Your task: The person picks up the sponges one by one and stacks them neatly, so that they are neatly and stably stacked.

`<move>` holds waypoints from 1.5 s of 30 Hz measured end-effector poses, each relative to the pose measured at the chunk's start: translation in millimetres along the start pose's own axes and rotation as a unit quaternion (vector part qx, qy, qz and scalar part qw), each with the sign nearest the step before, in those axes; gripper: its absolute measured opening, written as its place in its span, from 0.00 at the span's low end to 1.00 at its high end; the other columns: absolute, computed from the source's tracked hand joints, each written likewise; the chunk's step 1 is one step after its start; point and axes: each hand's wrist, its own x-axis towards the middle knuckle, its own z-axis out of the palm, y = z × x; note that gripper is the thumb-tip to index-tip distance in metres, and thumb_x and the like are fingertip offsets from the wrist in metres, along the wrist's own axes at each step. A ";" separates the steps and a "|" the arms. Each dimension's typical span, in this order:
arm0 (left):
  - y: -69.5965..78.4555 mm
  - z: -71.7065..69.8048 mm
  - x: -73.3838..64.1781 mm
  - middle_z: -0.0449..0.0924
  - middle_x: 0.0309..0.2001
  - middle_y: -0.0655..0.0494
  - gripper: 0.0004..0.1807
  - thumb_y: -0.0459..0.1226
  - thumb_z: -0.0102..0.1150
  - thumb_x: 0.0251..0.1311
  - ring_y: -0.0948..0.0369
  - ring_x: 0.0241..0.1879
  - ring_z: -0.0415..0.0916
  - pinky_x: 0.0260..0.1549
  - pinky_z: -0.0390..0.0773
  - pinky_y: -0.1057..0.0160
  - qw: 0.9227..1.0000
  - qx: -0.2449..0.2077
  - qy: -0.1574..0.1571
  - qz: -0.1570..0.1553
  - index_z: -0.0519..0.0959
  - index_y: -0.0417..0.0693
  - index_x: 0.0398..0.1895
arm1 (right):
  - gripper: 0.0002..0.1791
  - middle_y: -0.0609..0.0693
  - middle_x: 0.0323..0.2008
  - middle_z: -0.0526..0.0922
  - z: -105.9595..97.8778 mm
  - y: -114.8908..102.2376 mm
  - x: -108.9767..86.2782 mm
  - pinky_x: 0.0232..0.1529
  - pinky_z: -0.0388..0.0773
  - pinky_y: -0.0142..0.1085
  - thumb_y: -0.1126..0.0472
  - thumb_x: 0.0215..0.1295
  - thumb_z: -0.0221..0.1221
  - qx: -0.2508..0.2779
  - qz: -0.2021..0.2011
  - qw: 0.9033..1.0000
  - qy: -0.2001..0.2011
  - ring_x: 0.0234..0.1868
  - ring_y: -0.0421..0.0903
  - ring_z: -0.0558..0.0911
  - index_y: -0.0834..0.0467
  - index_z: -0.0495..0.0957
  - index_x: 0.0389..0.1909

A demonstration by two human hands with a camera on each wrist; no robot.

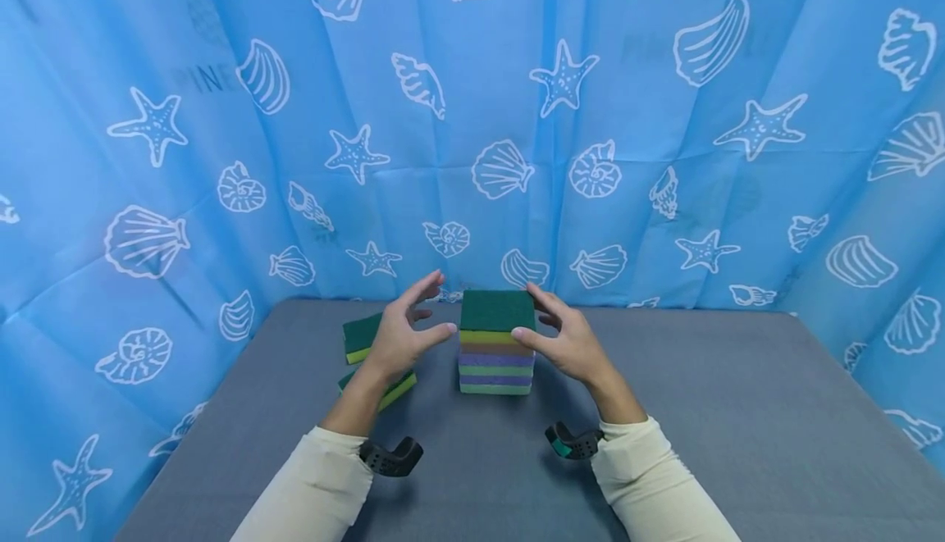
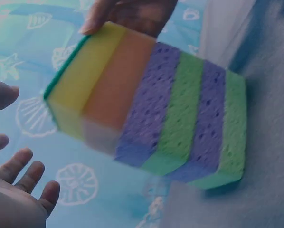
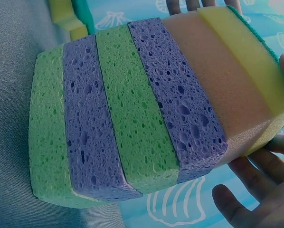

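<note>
A stack of sponges (image 1: 495,370) stands on the grey table, made of green and purple layers, then a brown-orange one. On top lies a yellow scrub sponge (image 3: 256,61) with a dark green scouring side facing up. My right hand (image 1: 568,341) holds this top sponge at its right end, thumb at the front and fingertips toward the back. To the left of the stack, my left hand (image 1: 402,333) hovers apart from it with fingers spread and nothing in them. The left wrist view shows the gap between the left fingers (image 2: 30,175) and the stack.
Two more yellow scrub sponges lie left of the stack: the farther sponge (image 1: 362,335) and the nearer sponge (image 1: 399,389), partly hidden by my left arm. A blue curtain (image 1: 472,116) with white shell prints hangs behind the grey table (image 1: 709,411) and along its sides.
</note>
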 end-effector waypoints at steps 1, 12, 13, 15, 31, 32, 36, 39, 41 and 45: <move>1.0 -3.2 -1.0 0.62 0.68 0.43 0.38 0.28 0.64 0.57 0.46 0.66 0.59 0.56 0.61 0.38 1.000 -0.005 0.007 0.006 0.61 0.40 0.72 | 0.40 0.60 0.67 0.64 -0.1 -0.2 -0.1 0.58 0.65 0.56 0.57 0.63 0.64 0.000 0.000 1.000 0.000 0.63 0.57 0.68 0.61 0.58 0.73; 15.8 -33.7 -18.0 0.68 0.63 0.43 0.37 0.21 0.63 0.53 0.51 0.62 0.64 0.53 0.66 0.47 0.993 -0.014 0.096 0.060 0.64 0.36 0.69 | 0.39 0.62 0.67 0.63 -0.2 -0.6 -0.4 0.59 0.65 0.56 0.58 0.64 0.63 -0.003 0.000 1.000 -0.001 0.63 0.57 0.68 0.62 0.57 0.73; 16.6 -36.7 -20.7 0.68 0.63 0.42 0.37 0.20 0.62 0.53 0.51 0.61 0.64 0.53 0.66 0.49 0.992 -0.015 0.104 0.066 0.64 0.36 0.68 | 0.40 0.61 0.68 0.64 -0.1 -0.8 -0.4 0.59 0.65 0.56 0.58 0.64 0.63 -0.003 0.000 1.000 -0.002 0.63 0.57 0.68 0.62 0.57 0.73; 17.7 -42.4 -26.8 0.69 0.63 0.42 0.36 0.18 0.61 0.52 0.51 0.61 0.64 0.53 0.67 0.53 0.990 -0.024 0.116 0.076 0.65 0.35 0.68 | 0.40 0.61 0.68 0.64 0.0 -0.9 -0.3 0.59 0.65 0.56 0.58 0.64 0.63 -0.003 0.000 1.000 -0.002 0.63 0.57 0.68 0.61 0.57 0.73; 4.2 -73.0 -73.6 0.70 0.60 0.44 0.37 0.16 0.59 0.51 0.49 0.60 0.65 0.50 0.67 0.57 0.982 -0.011 0.181 0.058 0.64 0.33 0.68 | 0.39 0.61 0.68 0.63 1.5 0.3 -0.2 0.59 0.64 0.57 0.59 0.64 0.63 0.005 0.000 1.000 -0.003 0.64 0.57 0.67 0.61 0.57 0.73; 2.2 -73.2 -76.0 0.71 0.60 0.45 0.37 0.16 0.60 0.51 0.50 0.59 0.65 0.50 0.67 0.57 0.982 -0.005 0.184 0.049 0.65 0.34 0.67 | 0.39 0.60 0.68 0.64 1.5 -0.2 -0.3 0.59 0.64 0.57 0.59 0.64 0.63 0.006 0.001 1.000 -0.003 0.64 0.57 0.67 0.61 0.57 0.73; -6.2 -73.4 -84.6 0.72 0.59 0.47 0.36 0.18 0.62 0.52 0.49 0.59 0.65 0.49 0.68 0.57 0.981 0.015 0.193 0.013 0.66 0.36 0.67 | 0.40 0.59 0.67 0.64 1.7 -2.1 -0.8 0.58 0.65 0.57 0.59 0.63 0.63 0.008 0.001 1.000 -0.003 0.64 0.57 0.67 0.61 0.57 0.73; -13.2 -74.0 -90.6 0.72 0.59 0.46 0.35 0.20 0.63 0.53 0.50 0.59 0.66 0.50 0.68 0.57 0.980 0.028 0.198 -0.007 0.66 0.37 0.67 | 0.40 0.60 0.67 0.65 1.8 -2.0 -0.6 0.58 0.65 0.58 0.59 0.63 0.63 0.007 0.000 1.000 -0.003 0.64 0.58 0.68 0.62 0.57 0.73; -18.6 -74.9 -95.3 0.71 0.59 0.45 0.35 0.22 0.64 0.54 0.51 0.59 0.66 0.50 0.68 0.58 0.978 0.044 0.202 -0.022 0.66 0.37 0.67 | 0.40 0.59 0.67 0.65 1.9 -1.8 -0.5 0.58 0.65 0.58 0.59 0.63 0.63 0.007 0.001 1.000 -0.002 0.63 0.57 0.68 0.62 0.57 0.73; -29.0 -76.8 -106.4 0.71 0.60 0.43 0.35 0.25 0.65 0.55 0.51 0.58 0.67 0.49 0.69 0.60 0.974 0.070 0.207 -0.062 0.65 0.37 0.68 | 0.40 0.60 0.67 0.64 2.3 -1.9 -0.4 0.58 0.65 0.57 0.61 0.63 0.63 0.007 0.005 1.000 -0.003 0.63 0.57 0.68 0.62 0.57 0.73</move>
